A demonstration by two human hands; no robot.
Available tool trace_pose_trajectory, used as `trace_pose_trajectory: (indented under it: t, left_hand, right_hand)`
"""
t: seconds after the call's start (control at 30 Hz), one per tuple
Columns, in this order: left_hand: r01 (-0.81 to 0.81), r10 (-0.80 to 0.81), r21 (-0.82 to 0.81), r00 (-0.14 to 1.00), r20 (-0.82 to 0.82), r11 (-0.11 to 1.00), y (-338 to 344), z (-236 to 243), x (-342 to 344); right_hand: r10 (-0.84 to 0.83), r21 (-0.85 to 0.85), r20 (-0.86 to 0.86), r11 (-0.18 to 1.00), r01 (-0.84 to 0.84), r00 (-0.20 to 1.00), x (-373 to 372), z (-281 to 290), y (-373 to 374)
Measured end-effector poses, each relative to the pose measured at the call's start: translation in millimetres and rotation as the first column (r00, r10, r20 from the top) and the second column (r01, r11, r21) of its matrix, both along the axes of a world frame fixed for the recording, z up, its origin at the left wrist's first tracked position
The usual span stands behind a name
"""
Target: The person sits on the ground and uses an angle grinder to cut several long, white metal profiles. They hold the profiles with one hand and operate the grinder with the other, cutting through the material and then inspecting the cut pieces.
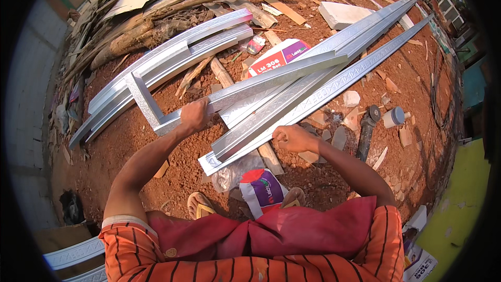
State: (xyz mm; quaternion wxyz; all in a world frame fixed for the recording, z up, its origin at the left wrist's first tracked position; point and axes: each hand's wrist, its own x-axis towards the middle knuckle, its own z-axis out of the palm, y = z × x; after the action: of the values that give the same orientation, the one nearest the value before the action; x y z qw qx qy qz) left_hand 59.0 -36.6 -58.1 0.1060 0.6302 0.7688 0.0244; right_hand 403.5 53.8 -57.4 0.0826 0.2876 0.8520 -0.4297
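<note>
My left hand (194, 115) is closed around a long galvanized metal channel (271, 75) near its near-left end. A short metal piece (143, 99) stands at an angle from that end. The channel slants up to the right across several other long metal profiles (261, 125), some with a stamped pattern. My right hand (294, 139) is curled beside the lower edge of the patterned metal strip (334, 89). Its fingers are pressed together, and I cannot make out whether anything small is between them.
More metal profiles (172, 62) lie at the left, before a heap of wood (125, 42). Right of my right hand are a dark angle grinder (367, 133) and a small white container (394, 117). Torn bags (263, 190), wood strips, a pale block (344, 14) and stone pieces lie on red soil.
</note>
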Motion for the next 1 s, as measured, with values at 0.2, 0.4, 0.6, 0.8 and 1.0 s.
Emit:
trace_pose_trajectory:
  t: [0.2,0.4,0.6,0.8,1.0]
  left_hand:
    - [-0.016,0.022,-0.169,0.999,0.036,0.985,-1.6,-3.6,-1.0]
    - [0.036,-0.018,-0.123,0.990,0.141,0.992,8.8,-3.8,-0.1]
    - [-0.018,0.025,-0.034,0.978,0.207,0.999,80.0,6.1,28.9]
    - [-0.075,0.051,0.110,0.978,0.202,0.991,155.9,-14.1,43.4]
    - [-0.064,0.035,0.142,0.980,0.198,0.988,213.2,-42.9,77.0]
  right_hand:
    - [-0.016,-0.004,0.072,1.000,0.016,0.997,-3.9,5.4,4.2]
    - [0.025,-0.057,0.074,0.998,-0.021,0.997,-3.5,-6.3,-3.0]
    - [-0.066,-0.134,0.122,0.987,0.082,0.990,17.4,-20.2,0.0]
    - [-0.127,-0.090,0.111,0.987,0.137,0.986,49.4,-27.0,7.2]
    - [-0.373,-0.046,0.261,0.916,0.398,0.890,135.6,-33.3,18.3]
